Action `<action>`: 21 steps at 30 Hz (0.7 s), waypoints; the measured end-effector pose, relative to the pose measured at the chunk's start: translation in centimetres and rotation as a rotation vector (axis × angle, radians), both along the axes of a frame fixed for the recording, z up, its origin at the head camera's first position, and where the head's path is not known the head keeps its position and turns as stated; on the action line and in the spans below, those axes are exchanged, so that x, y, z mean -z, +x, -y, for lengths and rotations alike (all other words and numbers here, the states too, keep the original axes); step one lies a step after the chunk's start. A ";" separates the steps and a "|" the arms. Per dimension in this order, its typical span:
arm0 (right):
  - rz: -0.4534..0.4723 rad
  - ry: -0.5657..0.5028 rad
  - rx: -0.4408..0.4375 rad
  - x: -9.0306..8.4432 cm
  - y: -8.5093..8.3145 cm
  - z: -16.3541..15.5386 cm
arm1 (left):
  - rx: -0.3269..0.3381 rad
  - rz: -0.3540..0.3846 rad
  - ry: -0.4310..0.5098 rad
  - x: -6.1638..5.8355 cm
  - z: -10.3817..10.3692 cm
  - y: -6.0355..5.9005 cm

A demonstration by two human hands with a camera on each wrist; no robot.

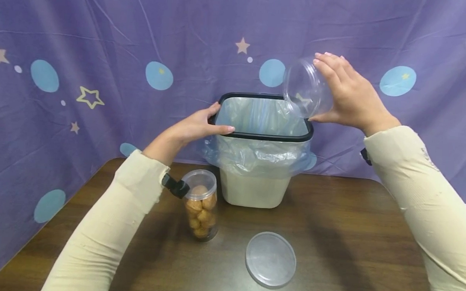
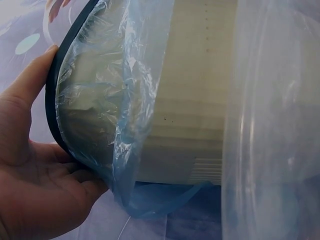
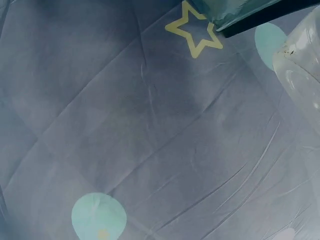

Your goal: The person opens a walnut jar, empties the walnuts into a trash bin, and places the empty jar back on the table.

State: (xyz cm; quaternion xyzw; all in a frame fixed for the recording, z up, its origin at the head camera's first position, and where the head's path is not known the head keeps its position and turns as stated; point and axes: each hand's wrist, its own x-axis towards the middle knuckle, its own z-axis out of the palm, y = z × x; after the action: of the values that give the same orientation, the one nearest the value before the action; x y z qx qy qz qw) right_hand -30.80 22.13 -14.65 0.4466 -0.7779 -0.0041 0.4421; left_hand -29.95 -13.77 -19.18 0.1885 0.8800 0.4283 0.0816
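My left hand (image 1: 195, 125) grips the black rim (image 1: 269, 138) of a cream trash bin (image 1: 254, 189) at its left side, thumb along the front edge. In the left wrist view the hand (image 2: 45, 185) has its fingers under the rim, outside the bin. A thin blue bag (image 1: 252, 157) lines the bin and is folded over its outside. My right hand (image 1: 352, 92) holds a clear plastic jar (image 1: 302, 90) tipped sideways, mouth facing left, over the bin's right side. The right wrist view shows small dark specks in the jar (image 3: 300, 70).
A lidded clear jar (image 1: 201, 208) of round brown pastries stands left of the bin, close by the left wrist camera. A loose translucent lid (image 1: 270, 259) lies on the wooden table (image 1: 341, 252) in front. Behind hangs a purple patterned cloth (image 1: 206, 29).
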 end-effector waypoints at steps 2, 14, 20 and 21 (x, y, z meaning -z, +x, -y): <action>-0.002 0.003 -0.003 0.1 0.0 0.0 | 0.002 -0.002 0.006 0.0 0.0 0.0; 0.003 0.009 -0.002 0.6 -0.2 -0.3 | 0.006 -0.005 0.026 0.2 0.0 -0.1; 0.006 0.001 0.000 0.4 0.0 -0.5 | 0.003 -0.001 0.015 0.2 0.0 -0.2; 0.009 -0.009 0.001 0.4 0.0 -0.6 | 0.004 -0.005 0.012 0.2 -0.1 -0.2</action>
State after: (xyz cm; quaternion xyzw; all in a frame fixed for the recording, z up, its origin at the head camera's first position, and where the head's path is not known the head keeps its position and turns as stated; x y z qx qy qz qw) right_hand -30.80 22.69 -15.09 0.4443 -0.7802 0.0013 0.4404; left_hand -30.16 -13.70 -19.37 0.1919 0.8773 0.4327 0.0793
